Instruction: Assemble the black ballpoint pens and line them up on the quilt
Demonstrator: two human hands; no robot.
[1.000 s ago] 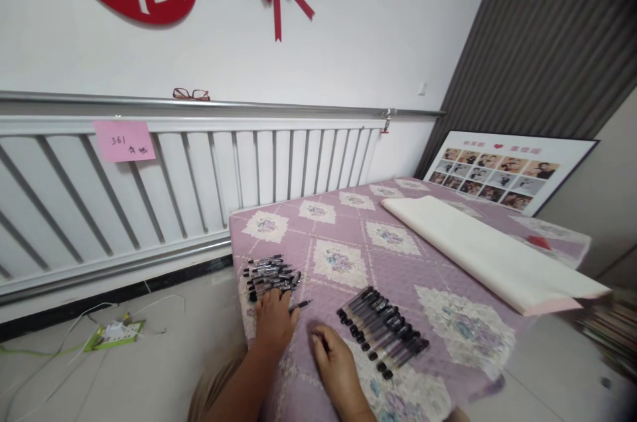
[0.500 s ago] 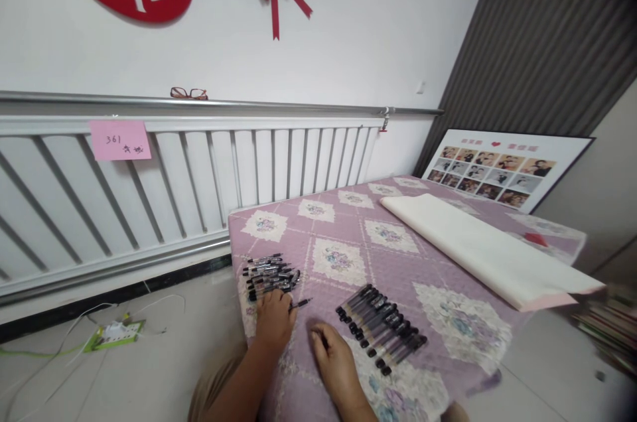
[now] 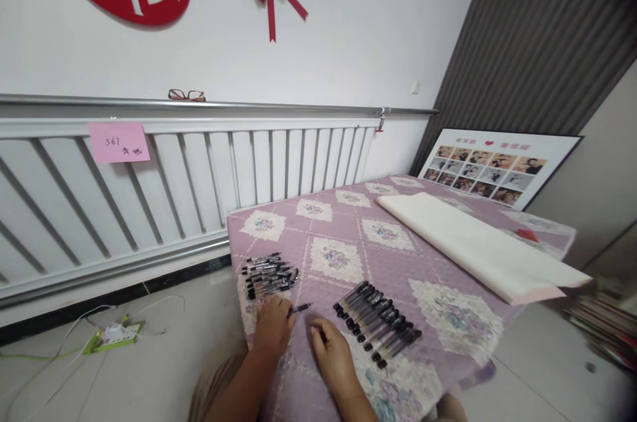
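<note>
My left hand (image 3: 273,326) is closed on a black pen (image 3: 299,308), whose tip sticks out to the right of the fingers. Just beyond that hand lies a loose pile of similar pens (image 3: 269,275), near the left edge of the bed-like surface. My right hand (image 3: 332,355) rests a little to the right, loosely curled, thumb near the fingers, and no object shows in it. To its right, several capped pens (image 3: 381,322) lie side by side in a slanting row on the cloth.
A purple flowered cloth (image 3: 343,229) covers the surface. A folded white sheet (image 3: 462,236) lies at the right, with a framed photo board (image 3: 490,166) behind it. A white radiator (image 3: 279,163) runs along the wall. On the floor at left is a power strip (image 3: 113,336) with cables.
My left hand has drawn back slightly from the pile, with the pen in its fingers. My right hand stays nearly in place. The whole view has shifted a little.
</note>
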